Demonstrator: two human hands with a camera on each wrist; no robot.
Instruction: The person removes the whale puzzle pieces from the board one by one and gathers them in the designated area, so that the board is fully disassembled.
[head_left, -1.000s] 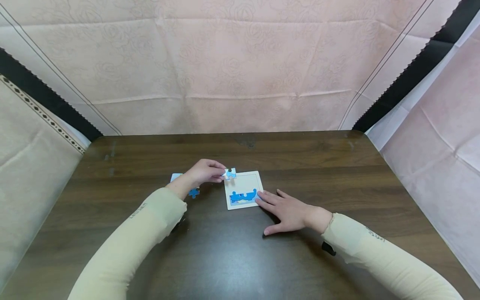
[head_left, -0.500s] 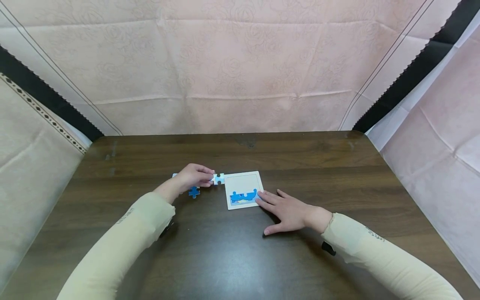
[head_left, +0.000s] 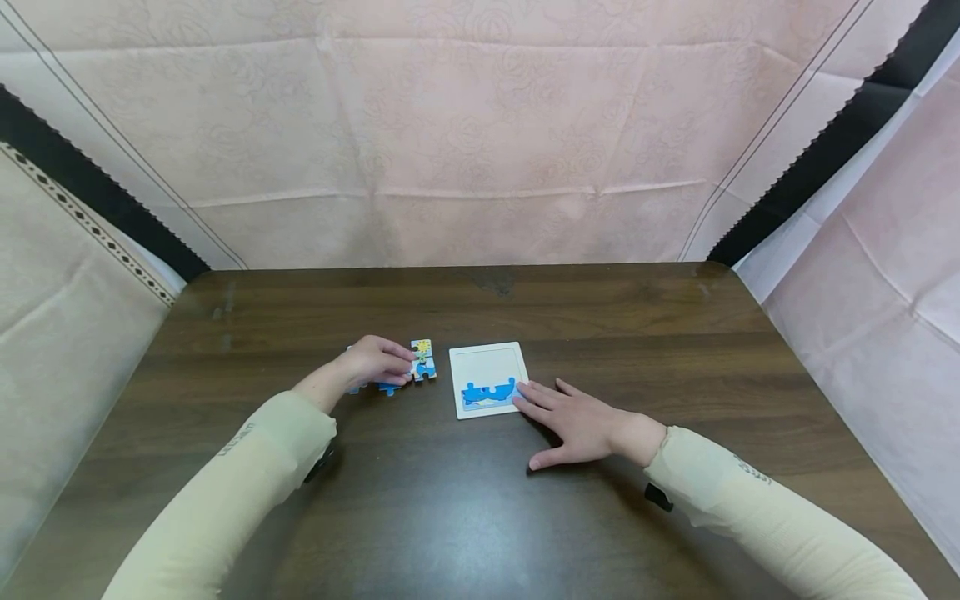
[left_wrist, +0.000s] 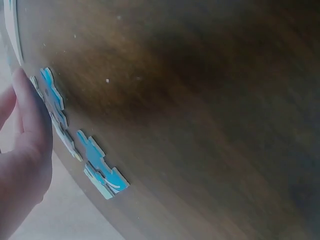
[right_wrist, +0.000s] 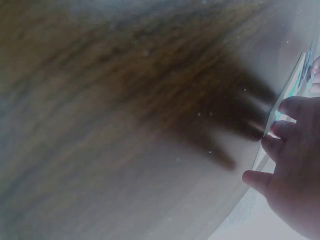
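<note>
Pieces [head_left: 424,369] left of board [head_left: 487,358] | left hand [head_left: 372,362] at them, cannot tell if pinching | right hand [head_left: 573,423] spread, touching board's near right | pieces probably light, stiff; take by edges

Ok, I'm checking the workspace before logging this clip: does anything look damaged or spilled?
Only the wood-grain tabletop stands out: a dull, scuffed-looking patch by its far edge and pale marks near its far left corner interrupt the grain. The jigsaw tray shows no obvious damage, and no spill shows.
</note>
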